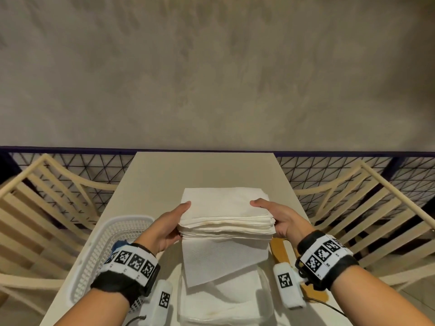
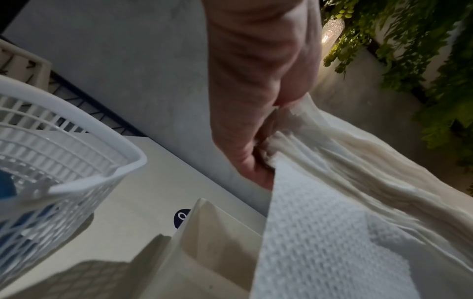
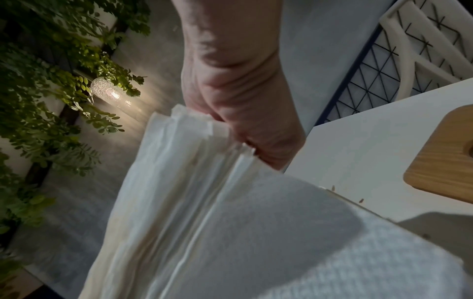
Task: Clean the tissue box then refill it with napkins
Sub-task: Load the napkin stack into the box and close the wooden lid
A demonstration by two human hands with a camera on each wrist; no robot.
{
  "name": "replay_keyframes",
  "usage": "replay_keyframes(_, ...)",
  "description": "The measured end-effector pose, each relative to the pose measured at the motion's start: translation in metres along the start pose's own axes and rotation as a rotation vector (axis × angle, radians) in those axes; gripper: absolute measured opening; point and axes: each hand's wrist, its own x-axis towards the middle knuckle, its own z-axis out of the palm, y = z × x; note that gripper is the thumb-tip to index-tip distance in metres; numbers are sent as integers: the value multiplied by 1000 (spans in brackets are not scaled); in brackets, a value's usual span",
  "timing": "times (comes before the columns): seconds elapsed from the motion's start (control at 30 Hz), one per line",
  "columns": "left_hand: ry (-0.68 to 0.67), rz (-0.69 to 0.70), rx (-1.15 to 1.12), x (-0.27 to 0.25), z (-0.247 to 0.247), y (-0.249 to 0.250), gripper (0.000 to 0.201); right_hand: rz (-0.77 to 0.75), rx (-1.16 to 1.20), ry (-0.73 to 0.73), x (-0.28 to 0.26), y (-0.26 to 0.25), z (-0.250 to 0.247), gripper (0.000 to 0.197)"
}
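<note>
A thick stack of white napkins [image 1: 226, 215] is held above the table between both hands. My left hand [image 1: 181, 216] grips its left edge, thumb on top; in the left wrist view the fingers [image 2: 253, 159] curl under the stack [image 2: 345, 161]. My right hand [image 1: 264, 210] grips the right edge, also seen in the right wrist view [image 3: 245, 113]. One loose napkin [image 1: 221, 260] hangs from the bottom of the stack. Below it stands the open cream tissue box [image 1: 264, 285], whose corner [image 2: 204, 242] shows beside the hanging sheet. White paper lies in the box.
A white plastic basket [image 1: 98, 250] with something blue inside stands left of the box. A wooden lid [image 1: 280, 252] lies flat to the right, under my right wrist. Cream slatted chairs [image 1: 47, 208] flank the narrow table [image 1: 204, 170], with a wire fence behind.
</note>
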Motion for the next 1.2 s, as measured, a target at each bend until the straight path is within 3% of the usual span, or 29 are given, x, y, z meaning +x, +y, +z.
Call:
replay_keyframes(0.07, 120, 49, 62, 7, -3, 1, 44, -36, 9, 13, 4, -5, -1, 12)
replay_keyframes(0.17, 485, 287, 171, 3, -1, -1, 33, -75, 17, 42, 10, -13, 1, 13)
replay_keyframes(0.2, 498, 365, 155, -3, 3, -3, 31, -82, 27, 55, 12, -16, 3, 13)
replay_keyframes(0.3, 219, 368, 121, -13, 22, -15, 33, -123, 75, 95, 19, -20, 12, 18)
replay_keyframes(0.37, 42, 239, 36, -10, 33, -24, 35, -161, 103, 107, 23, -22, 18, 18)
replay_keyframes(0.47, -91, 106, -97, -3, 48, -31, 30, -214, 160, 53, 22, -23, 27, 13)
replay_keyframes(0.53, -108, 75, -172, 1, 52, -32, 26, -254, 183, -5, 18, -23, 30, 16)
replay_keyframes(0.73, 17, 64, -624, 6, 47, -16, 29, -340, 181, -193, -2, -13, 19, 22)
replay_keyframes(0.83, 23, 114, -780, 3, 44, -9, 34, -306, 248, -212, 1, -6, 9, 59)
replay_keyframes(0.9, -24, 105, -853, 0, 41, -6, 52, -257, 293, -240, 6, -1, 1, 87)
replay_keyframes(1.03, -90, 110, -807, 2, 32, 0, 76, -214, 339, -231, 13, 5, -14, 93)
replay_keyframes(1.13, -117, 90, -638, 3, 23, 3, 81, -205, 301, -222, 10, 6, -18, 73)
replay_keyframes(1.2, -184, 56, -490, 1, 20, 5, 84, -192, 254, -262, 8, 5, -19, 69)
